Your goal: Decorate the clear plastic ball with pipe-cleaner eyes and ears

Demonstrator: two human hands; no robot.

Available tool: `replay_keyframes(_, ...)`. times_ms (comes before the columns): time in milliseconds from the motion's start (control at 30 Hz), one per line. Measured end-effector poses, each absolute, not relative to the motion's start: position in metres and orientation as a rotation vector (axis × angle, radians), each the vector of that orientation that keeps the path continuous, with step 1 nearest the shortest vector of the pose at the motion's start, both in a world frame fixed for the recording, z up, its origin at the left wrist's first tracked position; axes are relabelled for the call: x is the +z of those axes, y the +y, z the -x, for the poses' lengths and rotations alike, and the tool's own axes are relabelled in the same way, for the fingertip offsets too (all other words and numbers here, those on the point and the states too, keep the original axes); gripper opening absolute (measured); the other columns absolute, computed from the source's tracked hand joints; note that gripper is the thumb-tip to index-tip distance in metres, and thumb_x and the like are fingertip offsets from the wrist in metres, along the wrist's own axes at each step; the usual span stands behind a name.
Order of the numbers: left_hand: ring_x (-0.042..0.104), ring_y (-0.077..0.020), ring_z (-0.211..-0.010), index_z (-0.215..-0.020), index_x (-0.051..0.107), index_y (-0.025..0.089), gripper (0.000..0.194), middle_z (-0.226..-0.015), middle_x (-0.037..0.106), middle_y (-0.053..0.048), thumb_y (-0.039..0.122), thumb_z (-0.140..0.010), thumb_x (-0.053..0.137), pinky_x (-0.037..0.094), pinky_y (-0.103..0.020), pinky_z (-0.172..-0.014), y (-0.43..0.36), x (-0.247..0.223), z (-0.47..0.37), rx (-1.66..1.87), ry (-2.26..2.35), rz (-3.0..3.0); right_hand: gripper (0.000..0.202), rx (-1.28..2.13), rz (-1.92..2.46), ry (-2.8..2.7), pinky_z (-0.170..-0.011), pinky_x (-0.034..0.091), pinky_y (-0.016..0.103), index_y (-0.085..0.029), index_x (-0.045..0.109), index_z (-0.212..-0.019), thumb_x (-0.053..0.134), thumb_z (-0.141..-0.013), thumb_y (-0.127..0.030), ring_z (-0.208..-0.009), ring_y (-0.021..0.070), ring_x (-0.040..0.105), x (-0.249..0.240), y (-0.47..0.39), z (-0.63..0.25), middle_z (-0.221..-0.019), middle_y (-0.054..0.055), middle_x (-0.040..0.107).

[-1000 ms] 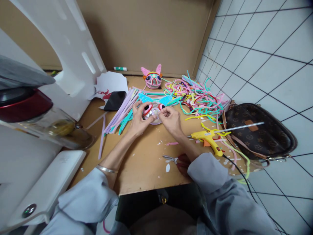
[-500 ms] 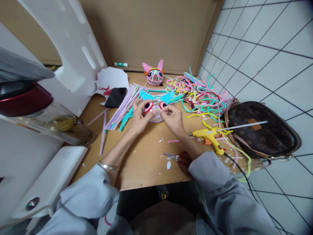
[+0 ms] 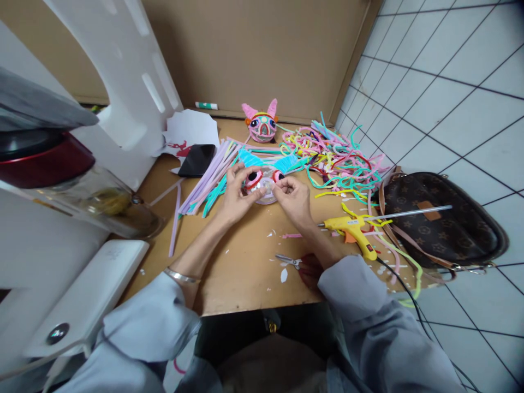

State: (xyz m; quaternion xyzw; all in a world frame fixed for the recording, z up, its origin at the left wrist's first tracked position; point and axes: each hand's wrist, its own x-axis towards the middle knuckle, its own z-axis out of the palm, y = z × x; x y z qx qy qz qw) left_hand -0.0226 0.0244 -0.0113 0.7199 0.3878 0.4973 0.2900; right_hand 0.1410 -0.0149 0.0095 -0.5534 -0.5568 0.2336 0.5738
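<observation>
Clear craft head [image 3: 267, 197] between two hands, centre of the frame.
Left hand [image 3: 238, 194] grasps its left side; right hand [image 3: 292, 199], fingertips pinched, meets its right side; whether these grip anything cannot be told.

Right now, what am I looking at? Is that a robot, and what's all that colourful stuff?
No robot here, just a person's two bare hands! One camera, worn on the head, looks forward and down. The left hand and right hand both have their fingers on a little blue-eared face. On the table, behind it, sits a pink-eared face. There are straight fuzzy strips, a curly tangled heap, scissors and a yellow glue gun. The dark slab looks like a phone. A brown bag is at the right.
</observation>
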Motion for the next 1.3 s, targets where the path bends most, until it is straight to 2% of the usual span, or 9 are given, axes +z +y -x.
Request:
replay_keyframes(200, 0.031, -0.0372, -0.148, -0.127, 0.066, 0.029, 0.053, -0.143, 0.044, -0.013, 0.046, -0.079, 0.079, 0.049, -0.052, -0.108, 0.024, -0.01, 0.024, 1.295, 1.009, -1.925, 0.014, 0.62, 1.314, -1.24, -0.058, 0.039, 0.025, -0.02, 0.062, -0.065, 0.066, -0.073, -0.03, -0.056, 0.01, 0.048, 0.008, -0.016, -0.141, -0.059, -0.005, 0.053)
replay_keyframes(433, 0.046, -0.0326, -0.133, -0.128, 0.066, 0.03, 0.052, -0.133, 0.042, -0.01, 0.044, -0.08, 0.078, 0.053, -0.048, -0.103, 0.022, -0.007, 0.025, 1.292, 1.076, -2.02, 0.014, 0.617, 1.308, -1.182, -0.057, 0.038, 0.025, -0.02, 0.062, -0.063, 0.064, -0.072, -0.03, -0.056, 0.0103, 0.048, 0.006, -0.017, -0.138, -0.06, -0.004, 0.054)
replay_keyframes(633, 0.049, -0.0289, -0.125, -0.126, 0.067, 0.027, 0.05, -0.119, 0.046, -0.008, 0.051, -0.082, 0.075, 0.051, -0.046, -0.103, 0.021, -0.006, 0.024, 1.355, 1.085, -2.133, 0.014, 0.616, 1.299, -1.135, -0.056, 0.038, 0.025, -0.02, 0.062, -0.063, 0.064, -0.071, -0.031, -0.055, 0.0101, 0.046, 0.007, -0.018, -0.134, -0.057, -0.005, 0.053)
replay_keyframes(767, 0.046, -0.0307, -0.13, -0.124, 0.066, 0.025, 0.049, -0.128, 0.045, -0.01, 0.05, -0.082, 0.076, 0.051, -0.046, -0.103, 0.021, -0.005, 0.024, 1.366, 1.094, -2.179, 0.014, 0.637, 1.322, -1.101, -0.056, 0.037, 0.026, -0.02, 0.06, -0.06, 0.065, -0.068, -0.031, -0.052, 0.0095, 0.044, 0.011, -0.018, -0.133, -0.053, -0.006, 0.051)
replay_keyframes(933, 0.047, -0.0297, -0.133, -0.125, 0.064, 0.026, 0.047, -0.137, 0.045, -0.01, 0.04, -0.082, 0.076, 0.049, -0.047, -0.107, 0.018, 0.001, 0.025, 1.328, 1.061, -2.23, 0.018, 0.672, 1.355, -1.09, -0.055, 0.034, 0.026, -0.022, 0.056, -0.058, 0.067, -0.066, -0.034, -0.051, 0.01, 0.042, 0.013, -0.019, -0.136, -0.05, -0.008, 0.046)
replay_keyframes(1033, 0.049, -0.0298, -0.134, -0.125, 0.064, 0.026, 0.046, -0.136, 0.049, -0.01, 0.035, -0.081, 0.075, 0.046, -0.049, -0.111, 0.017, 0.003, 0.025, 1.342, 1.04, -2.253, 0.023, 0.665, 1.336, -1.069, -0.057, 0.037, 0.027, -0.022, 0.055, -0.062, 0.07, -0.064, -0.04, -0.055, 0.0112, 0.045, 0.01, -0.017, -0.139, -0.056, -0.007, 0.049)
replay_keyframes(1200, 0.051, -0.0304, -0.132, -0.122, 0.063, 0.023, 0.044, -0.137, 0.053, -0.011, 0.038, -0.082, 0.073, 0.046, -0.05, -0.111, 0.019, 0.002, 0.026, 1.345, 1.012, -2.266, 0.04, 0.676, 1.238, -1.001, -0.07, 0.046, 0.031, -0.023, 0.056, -0.08, 0.078, -0.054, -0.042, -0.068, 0.0131, 0.052, 0.005, -0.012, -0.144, -0.082, -0.003, 0.06)
replay_keyframes(1300, 0.053, -0.0299, -0.131, -0.122, 0.063, 0.023, 0.044, -0.136, 0.056, -0.011, 0.039, -0.083, 0.073, 0.044, -0.05, -0.112, 0.019, 0.002, 0.026, 1.349, 0.997, -2.285, 0.044, 0.775, 1.222, -1.0, -0.072, 0.047, 0.032, -0.023, 0.054, -0.082, 0.079, -0.052, -0.042, -0.071, 0.0141, 0.053, 0.004, -0.01, -0.146, -0.082, -0.002, 0.059)
